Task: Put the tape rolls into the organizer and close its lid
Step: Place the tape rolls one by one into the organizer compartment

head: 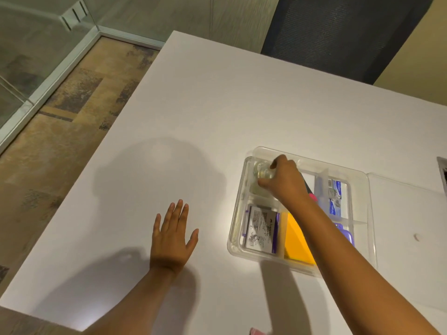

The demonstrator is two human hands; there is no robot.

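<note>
A clear plastic organizer (237, 228) with several compartments sits on the white table, right of centre. Its transparent lid (406, 189) lies open flat to the right. My right hand (283, 182) reaches into the far left compartment, its fingers closed on a clear tape roll (263, 170). More clear tape (257, 187) shows blurred below it in the same compartment. My left hand (173, 235) lies flat on the table with fingers spread, holding nothing, well left of the organizer.
Other compartments hold a white-and-purple box (262, 229), a yellow pad (296, 240), blue-and-white packets (335, 198) and a purple item (344, 232). A dark mesh chair (338, 32) stands behind the table (193, 105). Carpet and a glass wall lie left of the table's edge.
</note>
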